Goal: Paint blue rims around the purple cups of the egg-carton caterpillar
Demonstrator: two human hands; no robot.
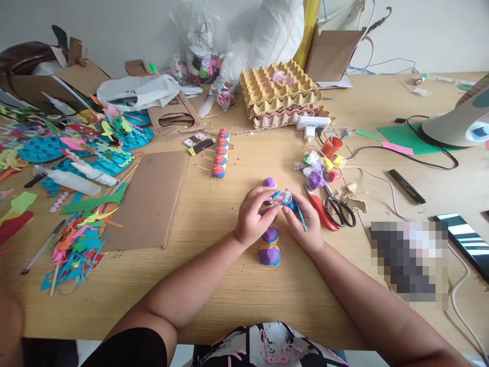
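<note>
Above the middle of a purple, blue and yellow egg-carton strip (270, 255), both of my hands meet at a small clear wrapper (286, 198) with blue clay (292, 205) in it. My left hand (254, 214) is closed, its fingers pinching the wrapper's left side beside a small bright blue piece (276, 194). My right hand (307, 227) is curled round the blue clay, and a thin blue stick (301, 216) lies across its fingers. The strip's middle part is hidden behind my hands. Further back stands a finished-looking red and blue strip (220, 153) with pins sticking out.
Scissors (340, 210), a red-handled tool (321, 209) and wrapped clay (316, 178) lie right of my hands. Brown cardboard (147, 199) and colourful paper scraps (82, 234) are left. Egg trays (280, 92) stand behind. Part of another person's arm (10, 326) shows lower left.
</note>
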